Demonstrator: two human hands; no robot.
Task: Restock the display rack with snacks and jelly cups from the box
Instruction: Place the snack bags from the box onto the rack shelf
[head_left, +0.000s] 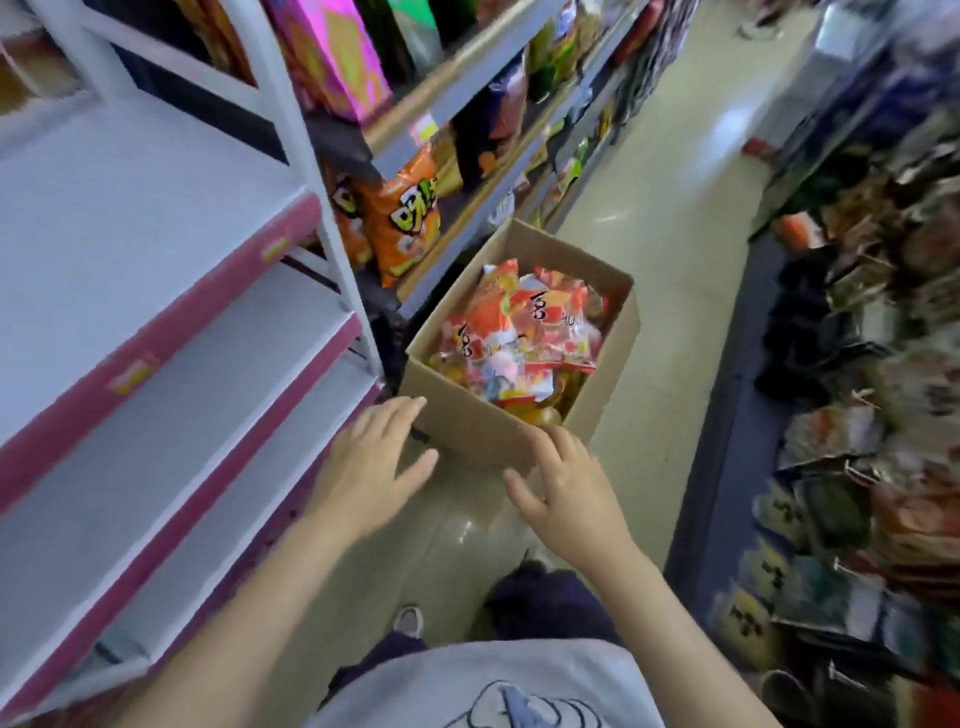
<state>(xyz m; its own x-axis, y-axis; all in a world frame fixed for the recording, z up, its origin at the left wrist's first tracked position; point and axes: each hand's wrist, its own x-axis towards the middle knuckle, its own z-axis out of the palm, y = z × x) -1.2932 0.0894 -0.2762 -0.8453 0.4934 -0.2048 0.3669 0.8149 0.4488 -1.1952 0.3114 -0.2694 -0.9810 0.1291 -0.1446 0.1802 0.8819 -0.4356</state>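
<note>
Hands reached empty: the left hand (371, 467) and right hand (563, 488), fingers spread loose, hovered at the near wall of the cardboard box (467, 415), mid-frame on the floor. Its crinkly red-orange snack bags (519, 332) looked light, slippery and crushable, best pinched by a top seam. The white display rack (130, 291) filled the left of the frame.

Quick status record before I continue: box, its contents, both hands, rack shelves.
box: cardboard box, open, on the floor beside the rack
contents: red and orange snack packets, piled
left hand: open, fingers spread, near the box's near wall, holding nothing
right hand: open, at the box's near corner, holding nothing
display rack: white shelves, pink edges, bare where visible
</note>
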